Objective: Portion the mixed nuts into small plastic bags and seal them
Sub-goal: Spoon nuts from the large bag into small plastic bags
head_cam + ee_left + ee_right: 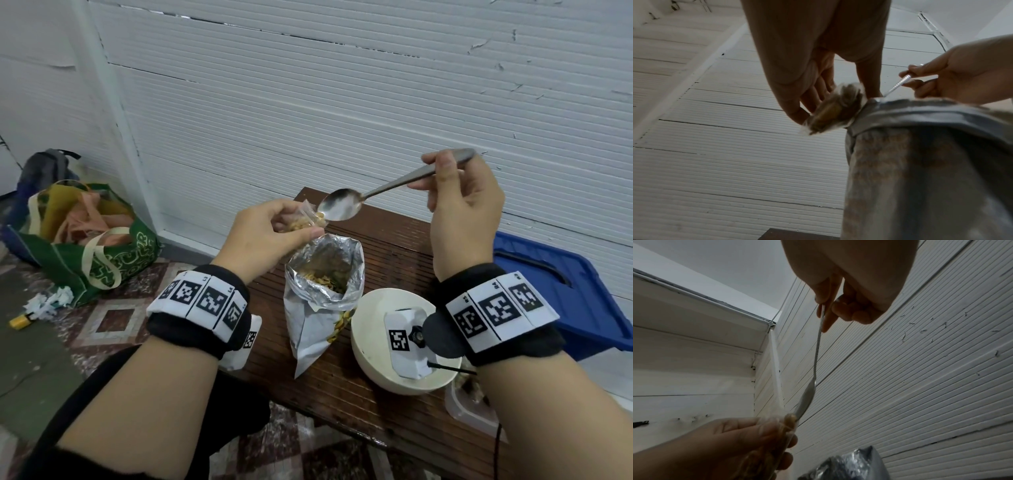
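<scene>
My left hand (pixel 274 233) grips a small clear plastic bag (pixel 306 221) partly filled with nuts, held just above the open foil nut pouch (pixel 325 291). In the left wrist view the small bag (pixel 830 113) sits between thumb and fingers, beside the pouch rim (pixel 920 116). My right hand (pixel 459 205) pinches the handle of a metal spoon (pixel 342 205). The spoon bowl looks empty and its tip touches the mouth of the small bag. In the right wrist view the spoon (pixel 807 395) points down to the bag (pixel 777 434) in my left hand (pixel 725 443).
The pouch stands on a dark wooden table (pixel 376 394) beside a cream bowl (pixel 373 363). A clear container (pixel 469 404) sits at the table's right edge. A blue bin lid (pixel 565 291) lies to the right; a green tote bag (pixel 85 246) is on the floor left.
</scene>
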The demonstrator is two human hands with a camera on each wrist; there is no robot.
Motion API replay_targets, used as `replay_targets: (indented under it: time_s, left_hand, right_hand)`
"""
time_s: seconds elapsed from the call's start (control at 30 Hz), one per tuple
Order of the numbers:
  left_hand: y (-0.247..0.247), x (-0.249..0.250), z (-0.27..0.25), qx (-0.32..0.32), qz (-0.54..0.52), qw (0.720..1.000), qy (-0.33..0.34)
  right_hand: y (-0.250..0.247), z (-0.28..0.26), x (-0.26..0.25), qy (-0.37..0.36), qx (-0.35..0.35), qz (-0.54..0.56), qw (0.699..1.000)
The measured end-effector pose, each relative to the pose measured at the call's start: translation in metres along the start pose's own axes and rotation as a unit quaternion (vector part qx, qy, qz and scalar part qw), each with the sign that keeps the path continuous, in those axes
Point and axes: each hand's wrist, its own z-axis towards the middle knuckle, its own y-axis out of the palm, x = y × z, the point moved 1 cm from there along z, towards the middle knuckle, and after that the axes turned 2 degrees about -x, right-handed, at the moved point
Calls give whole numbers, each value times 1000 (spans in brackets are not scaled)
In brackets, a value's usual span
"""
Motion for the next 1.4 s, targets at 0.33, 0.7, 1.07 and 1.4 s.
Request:
replay_targets:
  time_s: [0.33, 0.7, 1.07, 1.4]
  left_hand:
    - [-6, 7, -2, 13, -67, 998, 13]
    - [-2, 25, -11, 28, -106, 993, 50]
    - [56, 70, -27, -49, -132, 986, 88]
    - [145, 85, -49, -96, -129, 979, 124]
  right_hand:
    - [-3, -28, 28, 82, -42, -225, 970]
    - [2, -59, 49, 156, -146, -240, 947]
    - [-57, -44, 9, 177, -48, -130, 975]
    - [-130, -46, -17, 202, -118, -149, 961]
